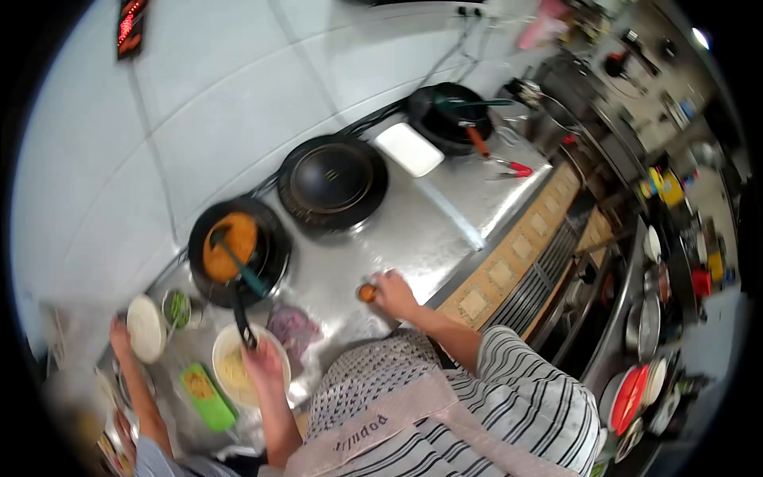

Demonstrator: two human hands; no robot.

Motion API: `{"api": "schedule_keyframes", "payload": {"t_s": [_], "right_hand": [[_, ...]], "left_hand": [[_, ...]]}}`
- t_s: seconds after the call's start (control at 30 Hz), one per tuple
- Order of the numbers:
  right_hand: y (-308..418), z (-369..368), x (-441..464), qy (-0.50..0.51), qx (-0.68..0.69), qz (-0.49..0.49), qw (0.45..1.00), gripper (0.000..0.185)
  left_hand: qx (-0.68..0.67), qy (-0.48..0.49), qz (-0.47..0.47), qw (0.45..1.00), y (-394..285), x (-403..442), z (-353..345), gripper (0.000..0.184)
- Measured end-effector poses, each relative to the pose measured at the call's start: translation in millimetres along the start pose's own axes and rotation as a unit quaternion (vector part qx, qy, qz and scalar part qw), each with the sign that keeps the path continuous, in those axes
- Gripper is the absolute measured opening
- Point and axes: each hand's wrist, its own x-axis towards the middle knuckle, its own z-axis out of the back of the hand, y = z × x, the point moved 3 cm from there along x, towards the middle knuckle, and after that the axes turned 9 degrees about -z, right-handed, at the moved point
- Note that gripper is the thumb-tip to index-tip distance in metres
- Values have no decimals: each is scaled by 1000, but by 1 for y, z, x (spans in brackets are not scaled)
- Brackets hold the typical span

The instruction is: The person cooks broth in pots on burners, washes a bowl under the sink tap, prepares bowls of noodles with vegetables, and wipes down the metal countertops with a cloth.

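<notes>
With twelve at the top, the table's (413, 230) front edge slants past the right hand (395, 294) at three o'clock; bare steel opens from twelve to two, up to a white tray (409, 149). The left hand (266, 366) has tighter room: a pale bowl (223, 383) just beside it at nine, a purplish bag (291, 330) near at one. Its fingers are closed around the handle of a black pan (274, 274) at eleven to twelve. Thick orange sauce (209, 256) covers much of the pan's base, a green-handled ladle (253, 280) lying across it. The right fingers pinch a small orange-brown cup (366, 293).
</notes>
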Motion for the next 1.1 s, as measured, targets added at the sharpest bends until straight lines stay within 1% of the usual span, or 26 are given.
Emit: {"api": "schedule_keyframes", "payload": {"t_s": [0.03,0.07,0.1,0.13,0.17,0.2,0.27,0.33,0.37,0.47,0.53,0.57,0.6,0.67,0.73,0.77,0.8,0.83,0.87,0.9,0.93,0.97,1.0,1.03,1.07,1.1], "right_hand": [[19,11,-5,32,5,-2,999,43],[31,17,-10,-4,-40,54,998,42],[21,-6,-9,-49,-48,103,992,41],[15,-18,-10,0,-54,105,993,44],[-2,-55,-2,-10,-19,137,990,36],[-3,-56,2,53,144,-48,987,31],[-13,-69,1,41,-21,73,996,34],[-9,-14,-29,70,16,60,996,41],[-22,-1,-45,55,33,18,998,43],[-65,6,-103,-9,99,-89,991,53],[-99,20,-164,-52,133,-217,966,59],[-116,19,-196,-112,149,-283,941,61],[-133,21,-235,-114,117,-353,921,59],[-165,6,-316,-184,118,-503,836,58],[-191,-15,-407,-256,226,-605,719,58],[-204,-27,-455,-297,218,-660,654,57],[-195,-16,-494,-334,210,-710,584,56],[-184,-5,-538,-351,246,-759,490,57],[-207,-30,-587,-403,238,-786,404,62],[-197,-11,-619,-454,203,-795,347,66],[-211,-15,-664,-495,202,-784,316,66],[-203,9,-693,-542,171,-776,272,60],[-223,8,-740,-544,192,-751,321,56],[-238,9,-766,-566,58,-777,269,54],[-245,22,-794,-559,46,-783,270,54],[-250,37,-813,-589,41,-763,264,54]], "left_hand": [[-16,6,14,1000,9,-6,21,24],[33,44,42,998,11,-40,-12,22],[42,23,71,996,19,-56,-19,20],[83,13,82,993,30,-62,-18,19],[124,9,97,987,40,-61,-16,18],[176,33,143,973,50,-56,-16,19],[264,89,227,933,72,-32,-10,27],[331,140,293,886,101,-4,-9,41],[278,169,334,885,118,3,-35,18],[308,241,275,878,147,-30,-122,18],[345,307,233,856,164,-52,-170,20],[393,331,244,822,172,-50,-175,24],[435,351,253,790,183,-49,-176,28],[502,378,258,733,203,-49,-166,37],[515,418,290,690,231,-25,-132,34],[524,439,302,664,245,-22,-124,32],[535,383,351,666,256,-39,-127,28],[545,394,352,651,267,-62,-129,27],[554,403,352,637,278,-93,-130,26],[562,410,351,627,289,-117,-128,24],[552,431,370,611,305,-135,-125,28],[547,447,385,594,315,-158,-126,28],[539,463,394,583,328,-186,-131,27],[529,478,400,575,344,-213,-139,27],[529,498,391,565,360,-236,-145,27],[529,514,381,557,377,-256,-151,26]]}}
